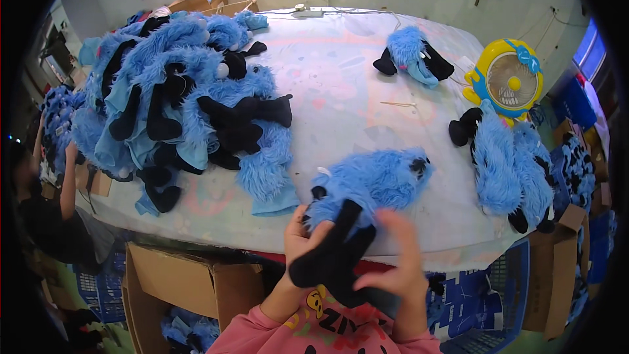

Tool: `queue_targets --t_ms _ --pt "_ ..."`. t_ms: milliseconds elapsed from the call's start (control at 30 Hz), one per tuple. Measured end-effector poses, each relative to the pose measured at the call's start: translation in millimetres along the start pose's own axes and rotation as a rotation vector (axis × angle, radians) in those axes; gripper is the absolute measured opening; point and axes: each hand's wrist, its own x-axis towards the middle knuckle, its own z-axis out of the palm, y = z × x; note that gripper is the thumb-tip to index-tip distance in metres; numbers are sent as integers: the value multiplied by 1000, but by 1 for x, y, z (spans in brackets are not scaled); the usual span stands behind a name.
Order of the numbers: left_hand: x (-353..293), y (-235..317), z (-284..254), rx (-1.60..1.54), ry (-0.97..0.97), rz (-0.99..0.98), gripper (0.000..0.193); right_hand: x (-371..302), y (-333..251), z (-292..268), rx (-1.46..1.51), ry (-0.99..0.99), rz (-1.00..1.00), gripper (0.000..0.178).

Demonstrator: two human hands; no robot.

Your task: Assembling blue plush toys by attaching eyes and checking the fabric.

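A furry blue plush toy skin [367, 180] with black legs lies at the table's front edge, its black limbs [341, 249] hanging toward me. My left hand [303, 237] grips its near left side, the fingers partly hidden behind the fur and a black leg. My right hand [403, 262] is beside the black limbs, thumb and fingers spread apart and slightly blurred. Left of them, a big heap of similar blue and black plush skins [177, 85] covers that side of the table.
One plush piece [406, 49] lies at the back right, and more [498, 164] lie at the right edge below a yellow and blue fan [514, 82]. Cardboard boxes [173, 282] and a blue crate [514, 288] stand below the table. Another person [49, 210] is at far left.
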Motion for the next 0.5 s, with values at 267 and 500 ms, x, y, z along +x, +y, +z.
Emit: queue_targets --t_ms 267,500 --pt "-9 7 -6 325 -529 335 23 -8 8 13 523 -64 203 79" --pt "-12 -4 9 515 -464 519 15 -17 23 20 792 -28 237 62"
